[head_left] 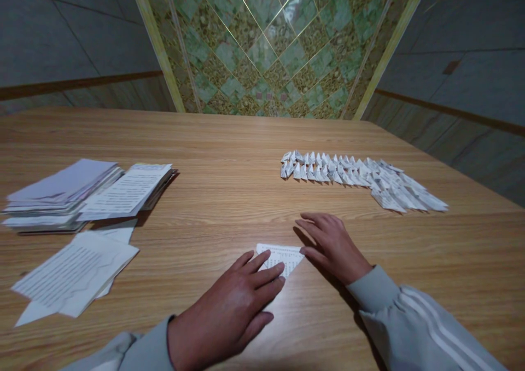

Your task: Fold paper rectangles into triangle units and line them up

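Note:
A small folded piece of printed paper (289, 257), roughly triangular, lies on the wooden table between my hands. Over its left side rest the spread fingers of my left hand (233, 305), palm down, hiding part of it. My right hand (332, 245) is at its right corner, the thumb at the paper's edge and the other fingers stretched out above the table. Neither hand grasps anything that I can see.
Folded paper pieces (328, 168) stand in rows at the back right of the table (221, 141). On the left are a stack of papers (61, 196), printed sheets (127, 187) leaning on it, and loose sheets (77, 272) in front. A tiled wall (262, 48) rises behind.

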A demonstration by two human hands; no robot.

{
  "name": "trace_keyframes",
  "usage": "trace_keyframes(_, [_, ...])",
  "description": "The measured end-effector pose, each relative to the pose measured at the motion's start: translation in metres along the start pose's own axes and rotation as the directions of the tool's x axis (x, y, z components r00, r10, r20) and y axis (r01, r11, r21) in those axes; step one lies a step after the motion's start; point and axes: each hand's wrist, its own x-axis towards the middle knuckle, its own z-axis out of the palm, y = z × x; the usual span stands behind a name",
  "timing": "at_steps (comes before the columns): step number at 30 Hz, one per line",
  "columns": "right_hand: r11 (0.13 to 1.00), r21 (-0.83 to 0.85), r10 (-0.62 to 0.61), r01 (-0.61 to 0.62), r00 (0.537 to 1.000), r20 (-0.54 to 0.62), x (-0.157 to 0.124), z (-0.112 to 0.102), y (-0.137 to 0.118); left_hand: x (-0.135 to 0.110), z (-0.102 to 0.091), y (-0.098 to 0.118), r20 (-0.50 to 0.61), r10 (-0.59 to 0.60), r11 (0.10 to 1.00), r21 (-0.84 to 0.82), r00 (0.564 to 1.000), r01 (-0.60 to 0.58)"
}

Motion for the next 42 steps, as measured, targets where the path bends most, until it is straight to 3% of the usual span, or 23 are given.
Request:
trace_keyframes(3, [0.974, 0.227, 0.034, -0.024, 0.999, -0.037, 0.003, -0.001, -0.022, 0.001, 0.000, 0.000, 0.003, -0.006, 1.000, 0.003, 1.000, 0.006])
trace_keyframes(6, [0.947, 0.315, 0.058, -0.065, 0.998, 0.032, 0.004, 0.010, -0.042, 0.001, -0.001, 0.001, 0.013, -0.003, 1.000, 0.005, 1.000, 0.003])
trace_keyframes(11, [0.988, 0.138, 0.047, -0.069, 0.986, 0.159, 0.004, 0.022, -0.051, -0.003, 0.003, -0.003, 0.022, 0.001, 1.000, 0.025, 1.000, -0.001])
trace_keyframes(22, [0.997, -0.073, 0.007, 0.006, 0.985, 0.175, -0.002, 0.015, -0.048, -0.014, 0.018, -0.011, 0.027, -0.040, 0.999, 0.013, 0.999, 0.039])
trace_keyframes(29, [0.993, -0.028, 0.122, -0.119, 0.968, 0.220, 0.001, 0.003, -0.037, -0.016, 0.021, -0.010, 0.044, -0.080, 0.997, 0.022, 0.996, 0.079])
trace_keyframes(35, [0.981, 0.083, 0.170, -0.175, 0.983, 0.064, 0.006, 0.000, -0.023, -0.004, 0.025, 0.001, 0.001, -0.100, 0.994, 0.035, 0.995, 0.100])
trace_keyframes(42, [0.981, 0.012, 0.187, -0.194, 0.959, 0.213, 0.003, -0.006, -0.037, 0.010, 0.040, 0.012, 0.020, -0.084, 0.996, 0.035, 0.996, 0.083])
